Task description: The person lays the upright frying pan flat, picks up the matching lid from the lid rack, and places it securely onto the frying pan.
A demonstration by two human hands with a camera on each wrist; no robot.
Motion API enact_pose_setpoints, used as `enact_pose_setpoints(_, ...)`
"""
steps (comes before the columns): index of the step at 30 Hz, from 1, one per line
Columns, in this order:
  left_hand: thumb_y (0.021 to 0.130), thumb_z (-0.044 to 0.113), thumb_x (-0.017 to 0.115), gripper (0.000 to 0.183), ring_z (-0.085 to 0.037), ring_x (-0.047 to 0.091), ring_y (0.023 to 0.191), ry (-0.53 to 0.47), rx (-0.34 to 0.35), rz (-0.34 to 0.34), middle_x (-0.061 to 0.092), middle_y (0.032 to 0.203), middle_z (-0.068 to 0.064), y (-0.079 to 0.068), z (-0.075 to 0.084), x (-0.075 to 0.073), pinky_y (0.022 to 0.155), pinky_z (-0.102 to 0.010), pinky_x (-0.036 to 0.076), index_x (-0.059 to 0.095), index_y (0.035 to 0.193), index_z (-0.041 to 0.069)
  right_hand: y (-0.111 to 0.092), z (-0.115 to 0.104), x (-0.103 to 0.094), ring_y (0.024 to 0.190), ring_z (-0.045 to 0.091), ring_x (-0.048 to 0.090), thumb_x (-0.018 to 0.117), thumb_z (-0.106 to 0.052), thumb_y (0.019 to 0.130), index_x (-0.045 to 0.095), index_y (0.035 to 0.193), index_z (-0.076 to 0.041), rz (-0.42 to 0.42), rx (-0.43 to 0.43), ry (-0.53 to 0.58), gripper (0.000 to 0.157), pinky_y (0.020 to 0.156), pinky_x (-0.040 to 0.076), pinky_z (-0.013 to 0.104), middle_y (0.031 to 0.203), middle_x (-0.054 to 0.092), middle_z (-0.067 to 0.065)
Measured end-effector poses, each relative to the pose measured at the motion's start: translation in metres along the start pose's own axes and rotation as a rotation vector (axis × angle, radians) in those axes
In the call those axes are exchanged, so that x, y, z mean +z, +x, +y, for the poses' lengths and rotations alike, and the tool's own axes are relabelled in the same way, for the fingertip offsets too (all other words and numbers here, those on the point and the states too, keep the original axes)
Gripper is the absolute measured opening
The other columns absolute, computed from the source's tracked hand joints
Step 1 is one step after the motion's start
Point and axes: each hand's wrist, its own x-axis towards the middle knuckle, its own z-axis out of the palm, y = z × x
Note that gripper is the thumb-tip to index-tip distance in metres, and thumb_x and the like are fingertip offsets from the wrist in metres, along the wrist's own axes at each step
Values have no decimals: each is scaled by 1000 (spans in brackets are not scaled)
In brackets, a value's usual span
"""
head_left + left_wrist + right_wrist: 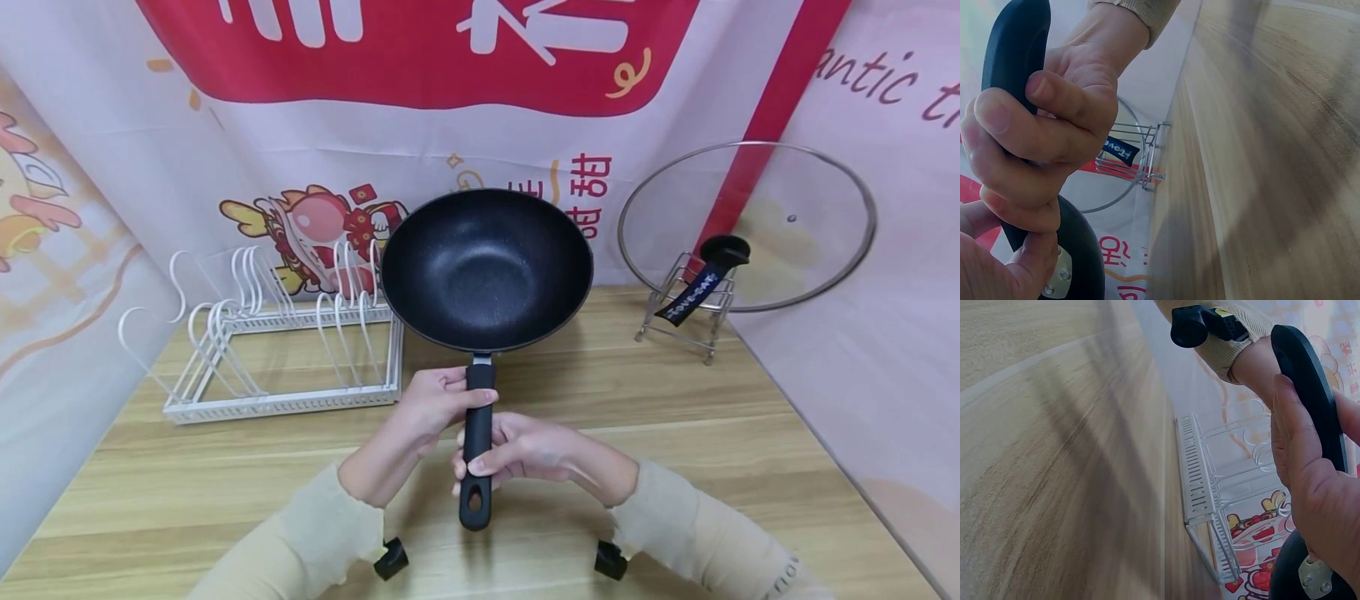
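A black wok (487,271) is raised above the table, its dark inside facing me and its handle (478,429) pointing toward me. My left hand (438,404) grips the handle close to the wok, thumb laid over the front. Lower down, nearer the handle's holed end, my right hand (525,450) holds it as well. Curled fingers of the right hand (1054,144) wrap the handle in the left wrist view. The left hand (1322,494) shows beside the handle in the right wrist view, near the metal bracket (1315,578).
To the left stands a white dish rack (281,406) with curved wire dividers. At the right, a glass lid (795,250) leans upright on a small wire stand (690,308). Printed cloth (420,137) hangs behind the wooden table (600,392).
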Motion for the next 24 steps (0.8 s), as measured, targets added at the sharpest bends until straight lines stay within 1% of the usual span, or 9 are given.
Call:
enact_pose_setpoints(4, 87, -2, 76, 37, -17, 70, 89, 27, -4, 8, 73, 110, -22, -1, -3, 1, 82, -29, 59, 67, 121, -13, -1, 3, -2, 105, 17, 70, 54, 4, 98, 51, 111, -7, -1, 8, -6, 17, 94, 57, 36, 103, 66, 0)
enact_pose_setpoints(8, 87, -1, 77, 37, -17, 70, 90, 41, -7, 15, 74, 110, -21, -1, -5, 2, 83, -30, 59, 68, 121, -11, -2, 6, -3, 105, 17, 70, 56, 2, 97, 51, 111, -7, 0, 10, -13, 17, 93, 57, 34, 104, 67, 0)
enact_pose_setpoints(13, 87, -2, 77, 37, -17, 69, 88, 13, -13, 13, 74, 108, -20, -2, -9, 3, 81, -29, 59, 67, 121, -12, -3, 9, -4, 105, 17, 70, 56, 2, 97, 52, 109, -7, -4, 8, -11, 16, 90, 58, 30, 104, 67, 0)
enact_pose_setpoints(16, 88, -3, 76, 37, -17, 70, 87, 1, -20, 7, 74, 108, -22, -1, -11, 4, 81, -29, 59, 67, 122, -13, -4, 10, -4, 103, 17, 70, 55, 4, 97, 52, 110, -6, 1, 14, -7, 16, 90, 58, 31, 104, 67, 1)
enact_pose_setpoints(19, 88, -3, 75, 38, -18, 70, 90, -9, -27, -2, 71, 113, -26, 0, -14, 4, 84, -31, 59, 65, 123, -14, -5, 10, -5, 104, 18, 70, 55, 5, 97, 52, 111, -6, 4, 33, -2, 17, 90, 58, 31, 104, 68, 1)
enact_pose_setpoints(21, 89, -3, 75, 38, -19, 70, 91, -15, -29, -6, 70, 114, -28, -1, -15, 5, 85, -32, 59, 64, 124, -15, -6, 10, -5, 105, 20, 70, 55, 5, 97, 53, 111, -5, -2, 37, 5, 17, 91, 58, 32, 104, 68, 1)
enact_pose_setpoints(24, 89, -4, 74, 37, -19, 70, 91, -18, -21, -11, 71, 113, -28, -1, -17, 5, 86, -33, 60, 64, 123, -15, -7, 11, -6, 107, 21, 70, 55, 4, 97, 53, 111, -6, -24, 51, 27, 18, 94, 57, 35, 105, 68, 0)
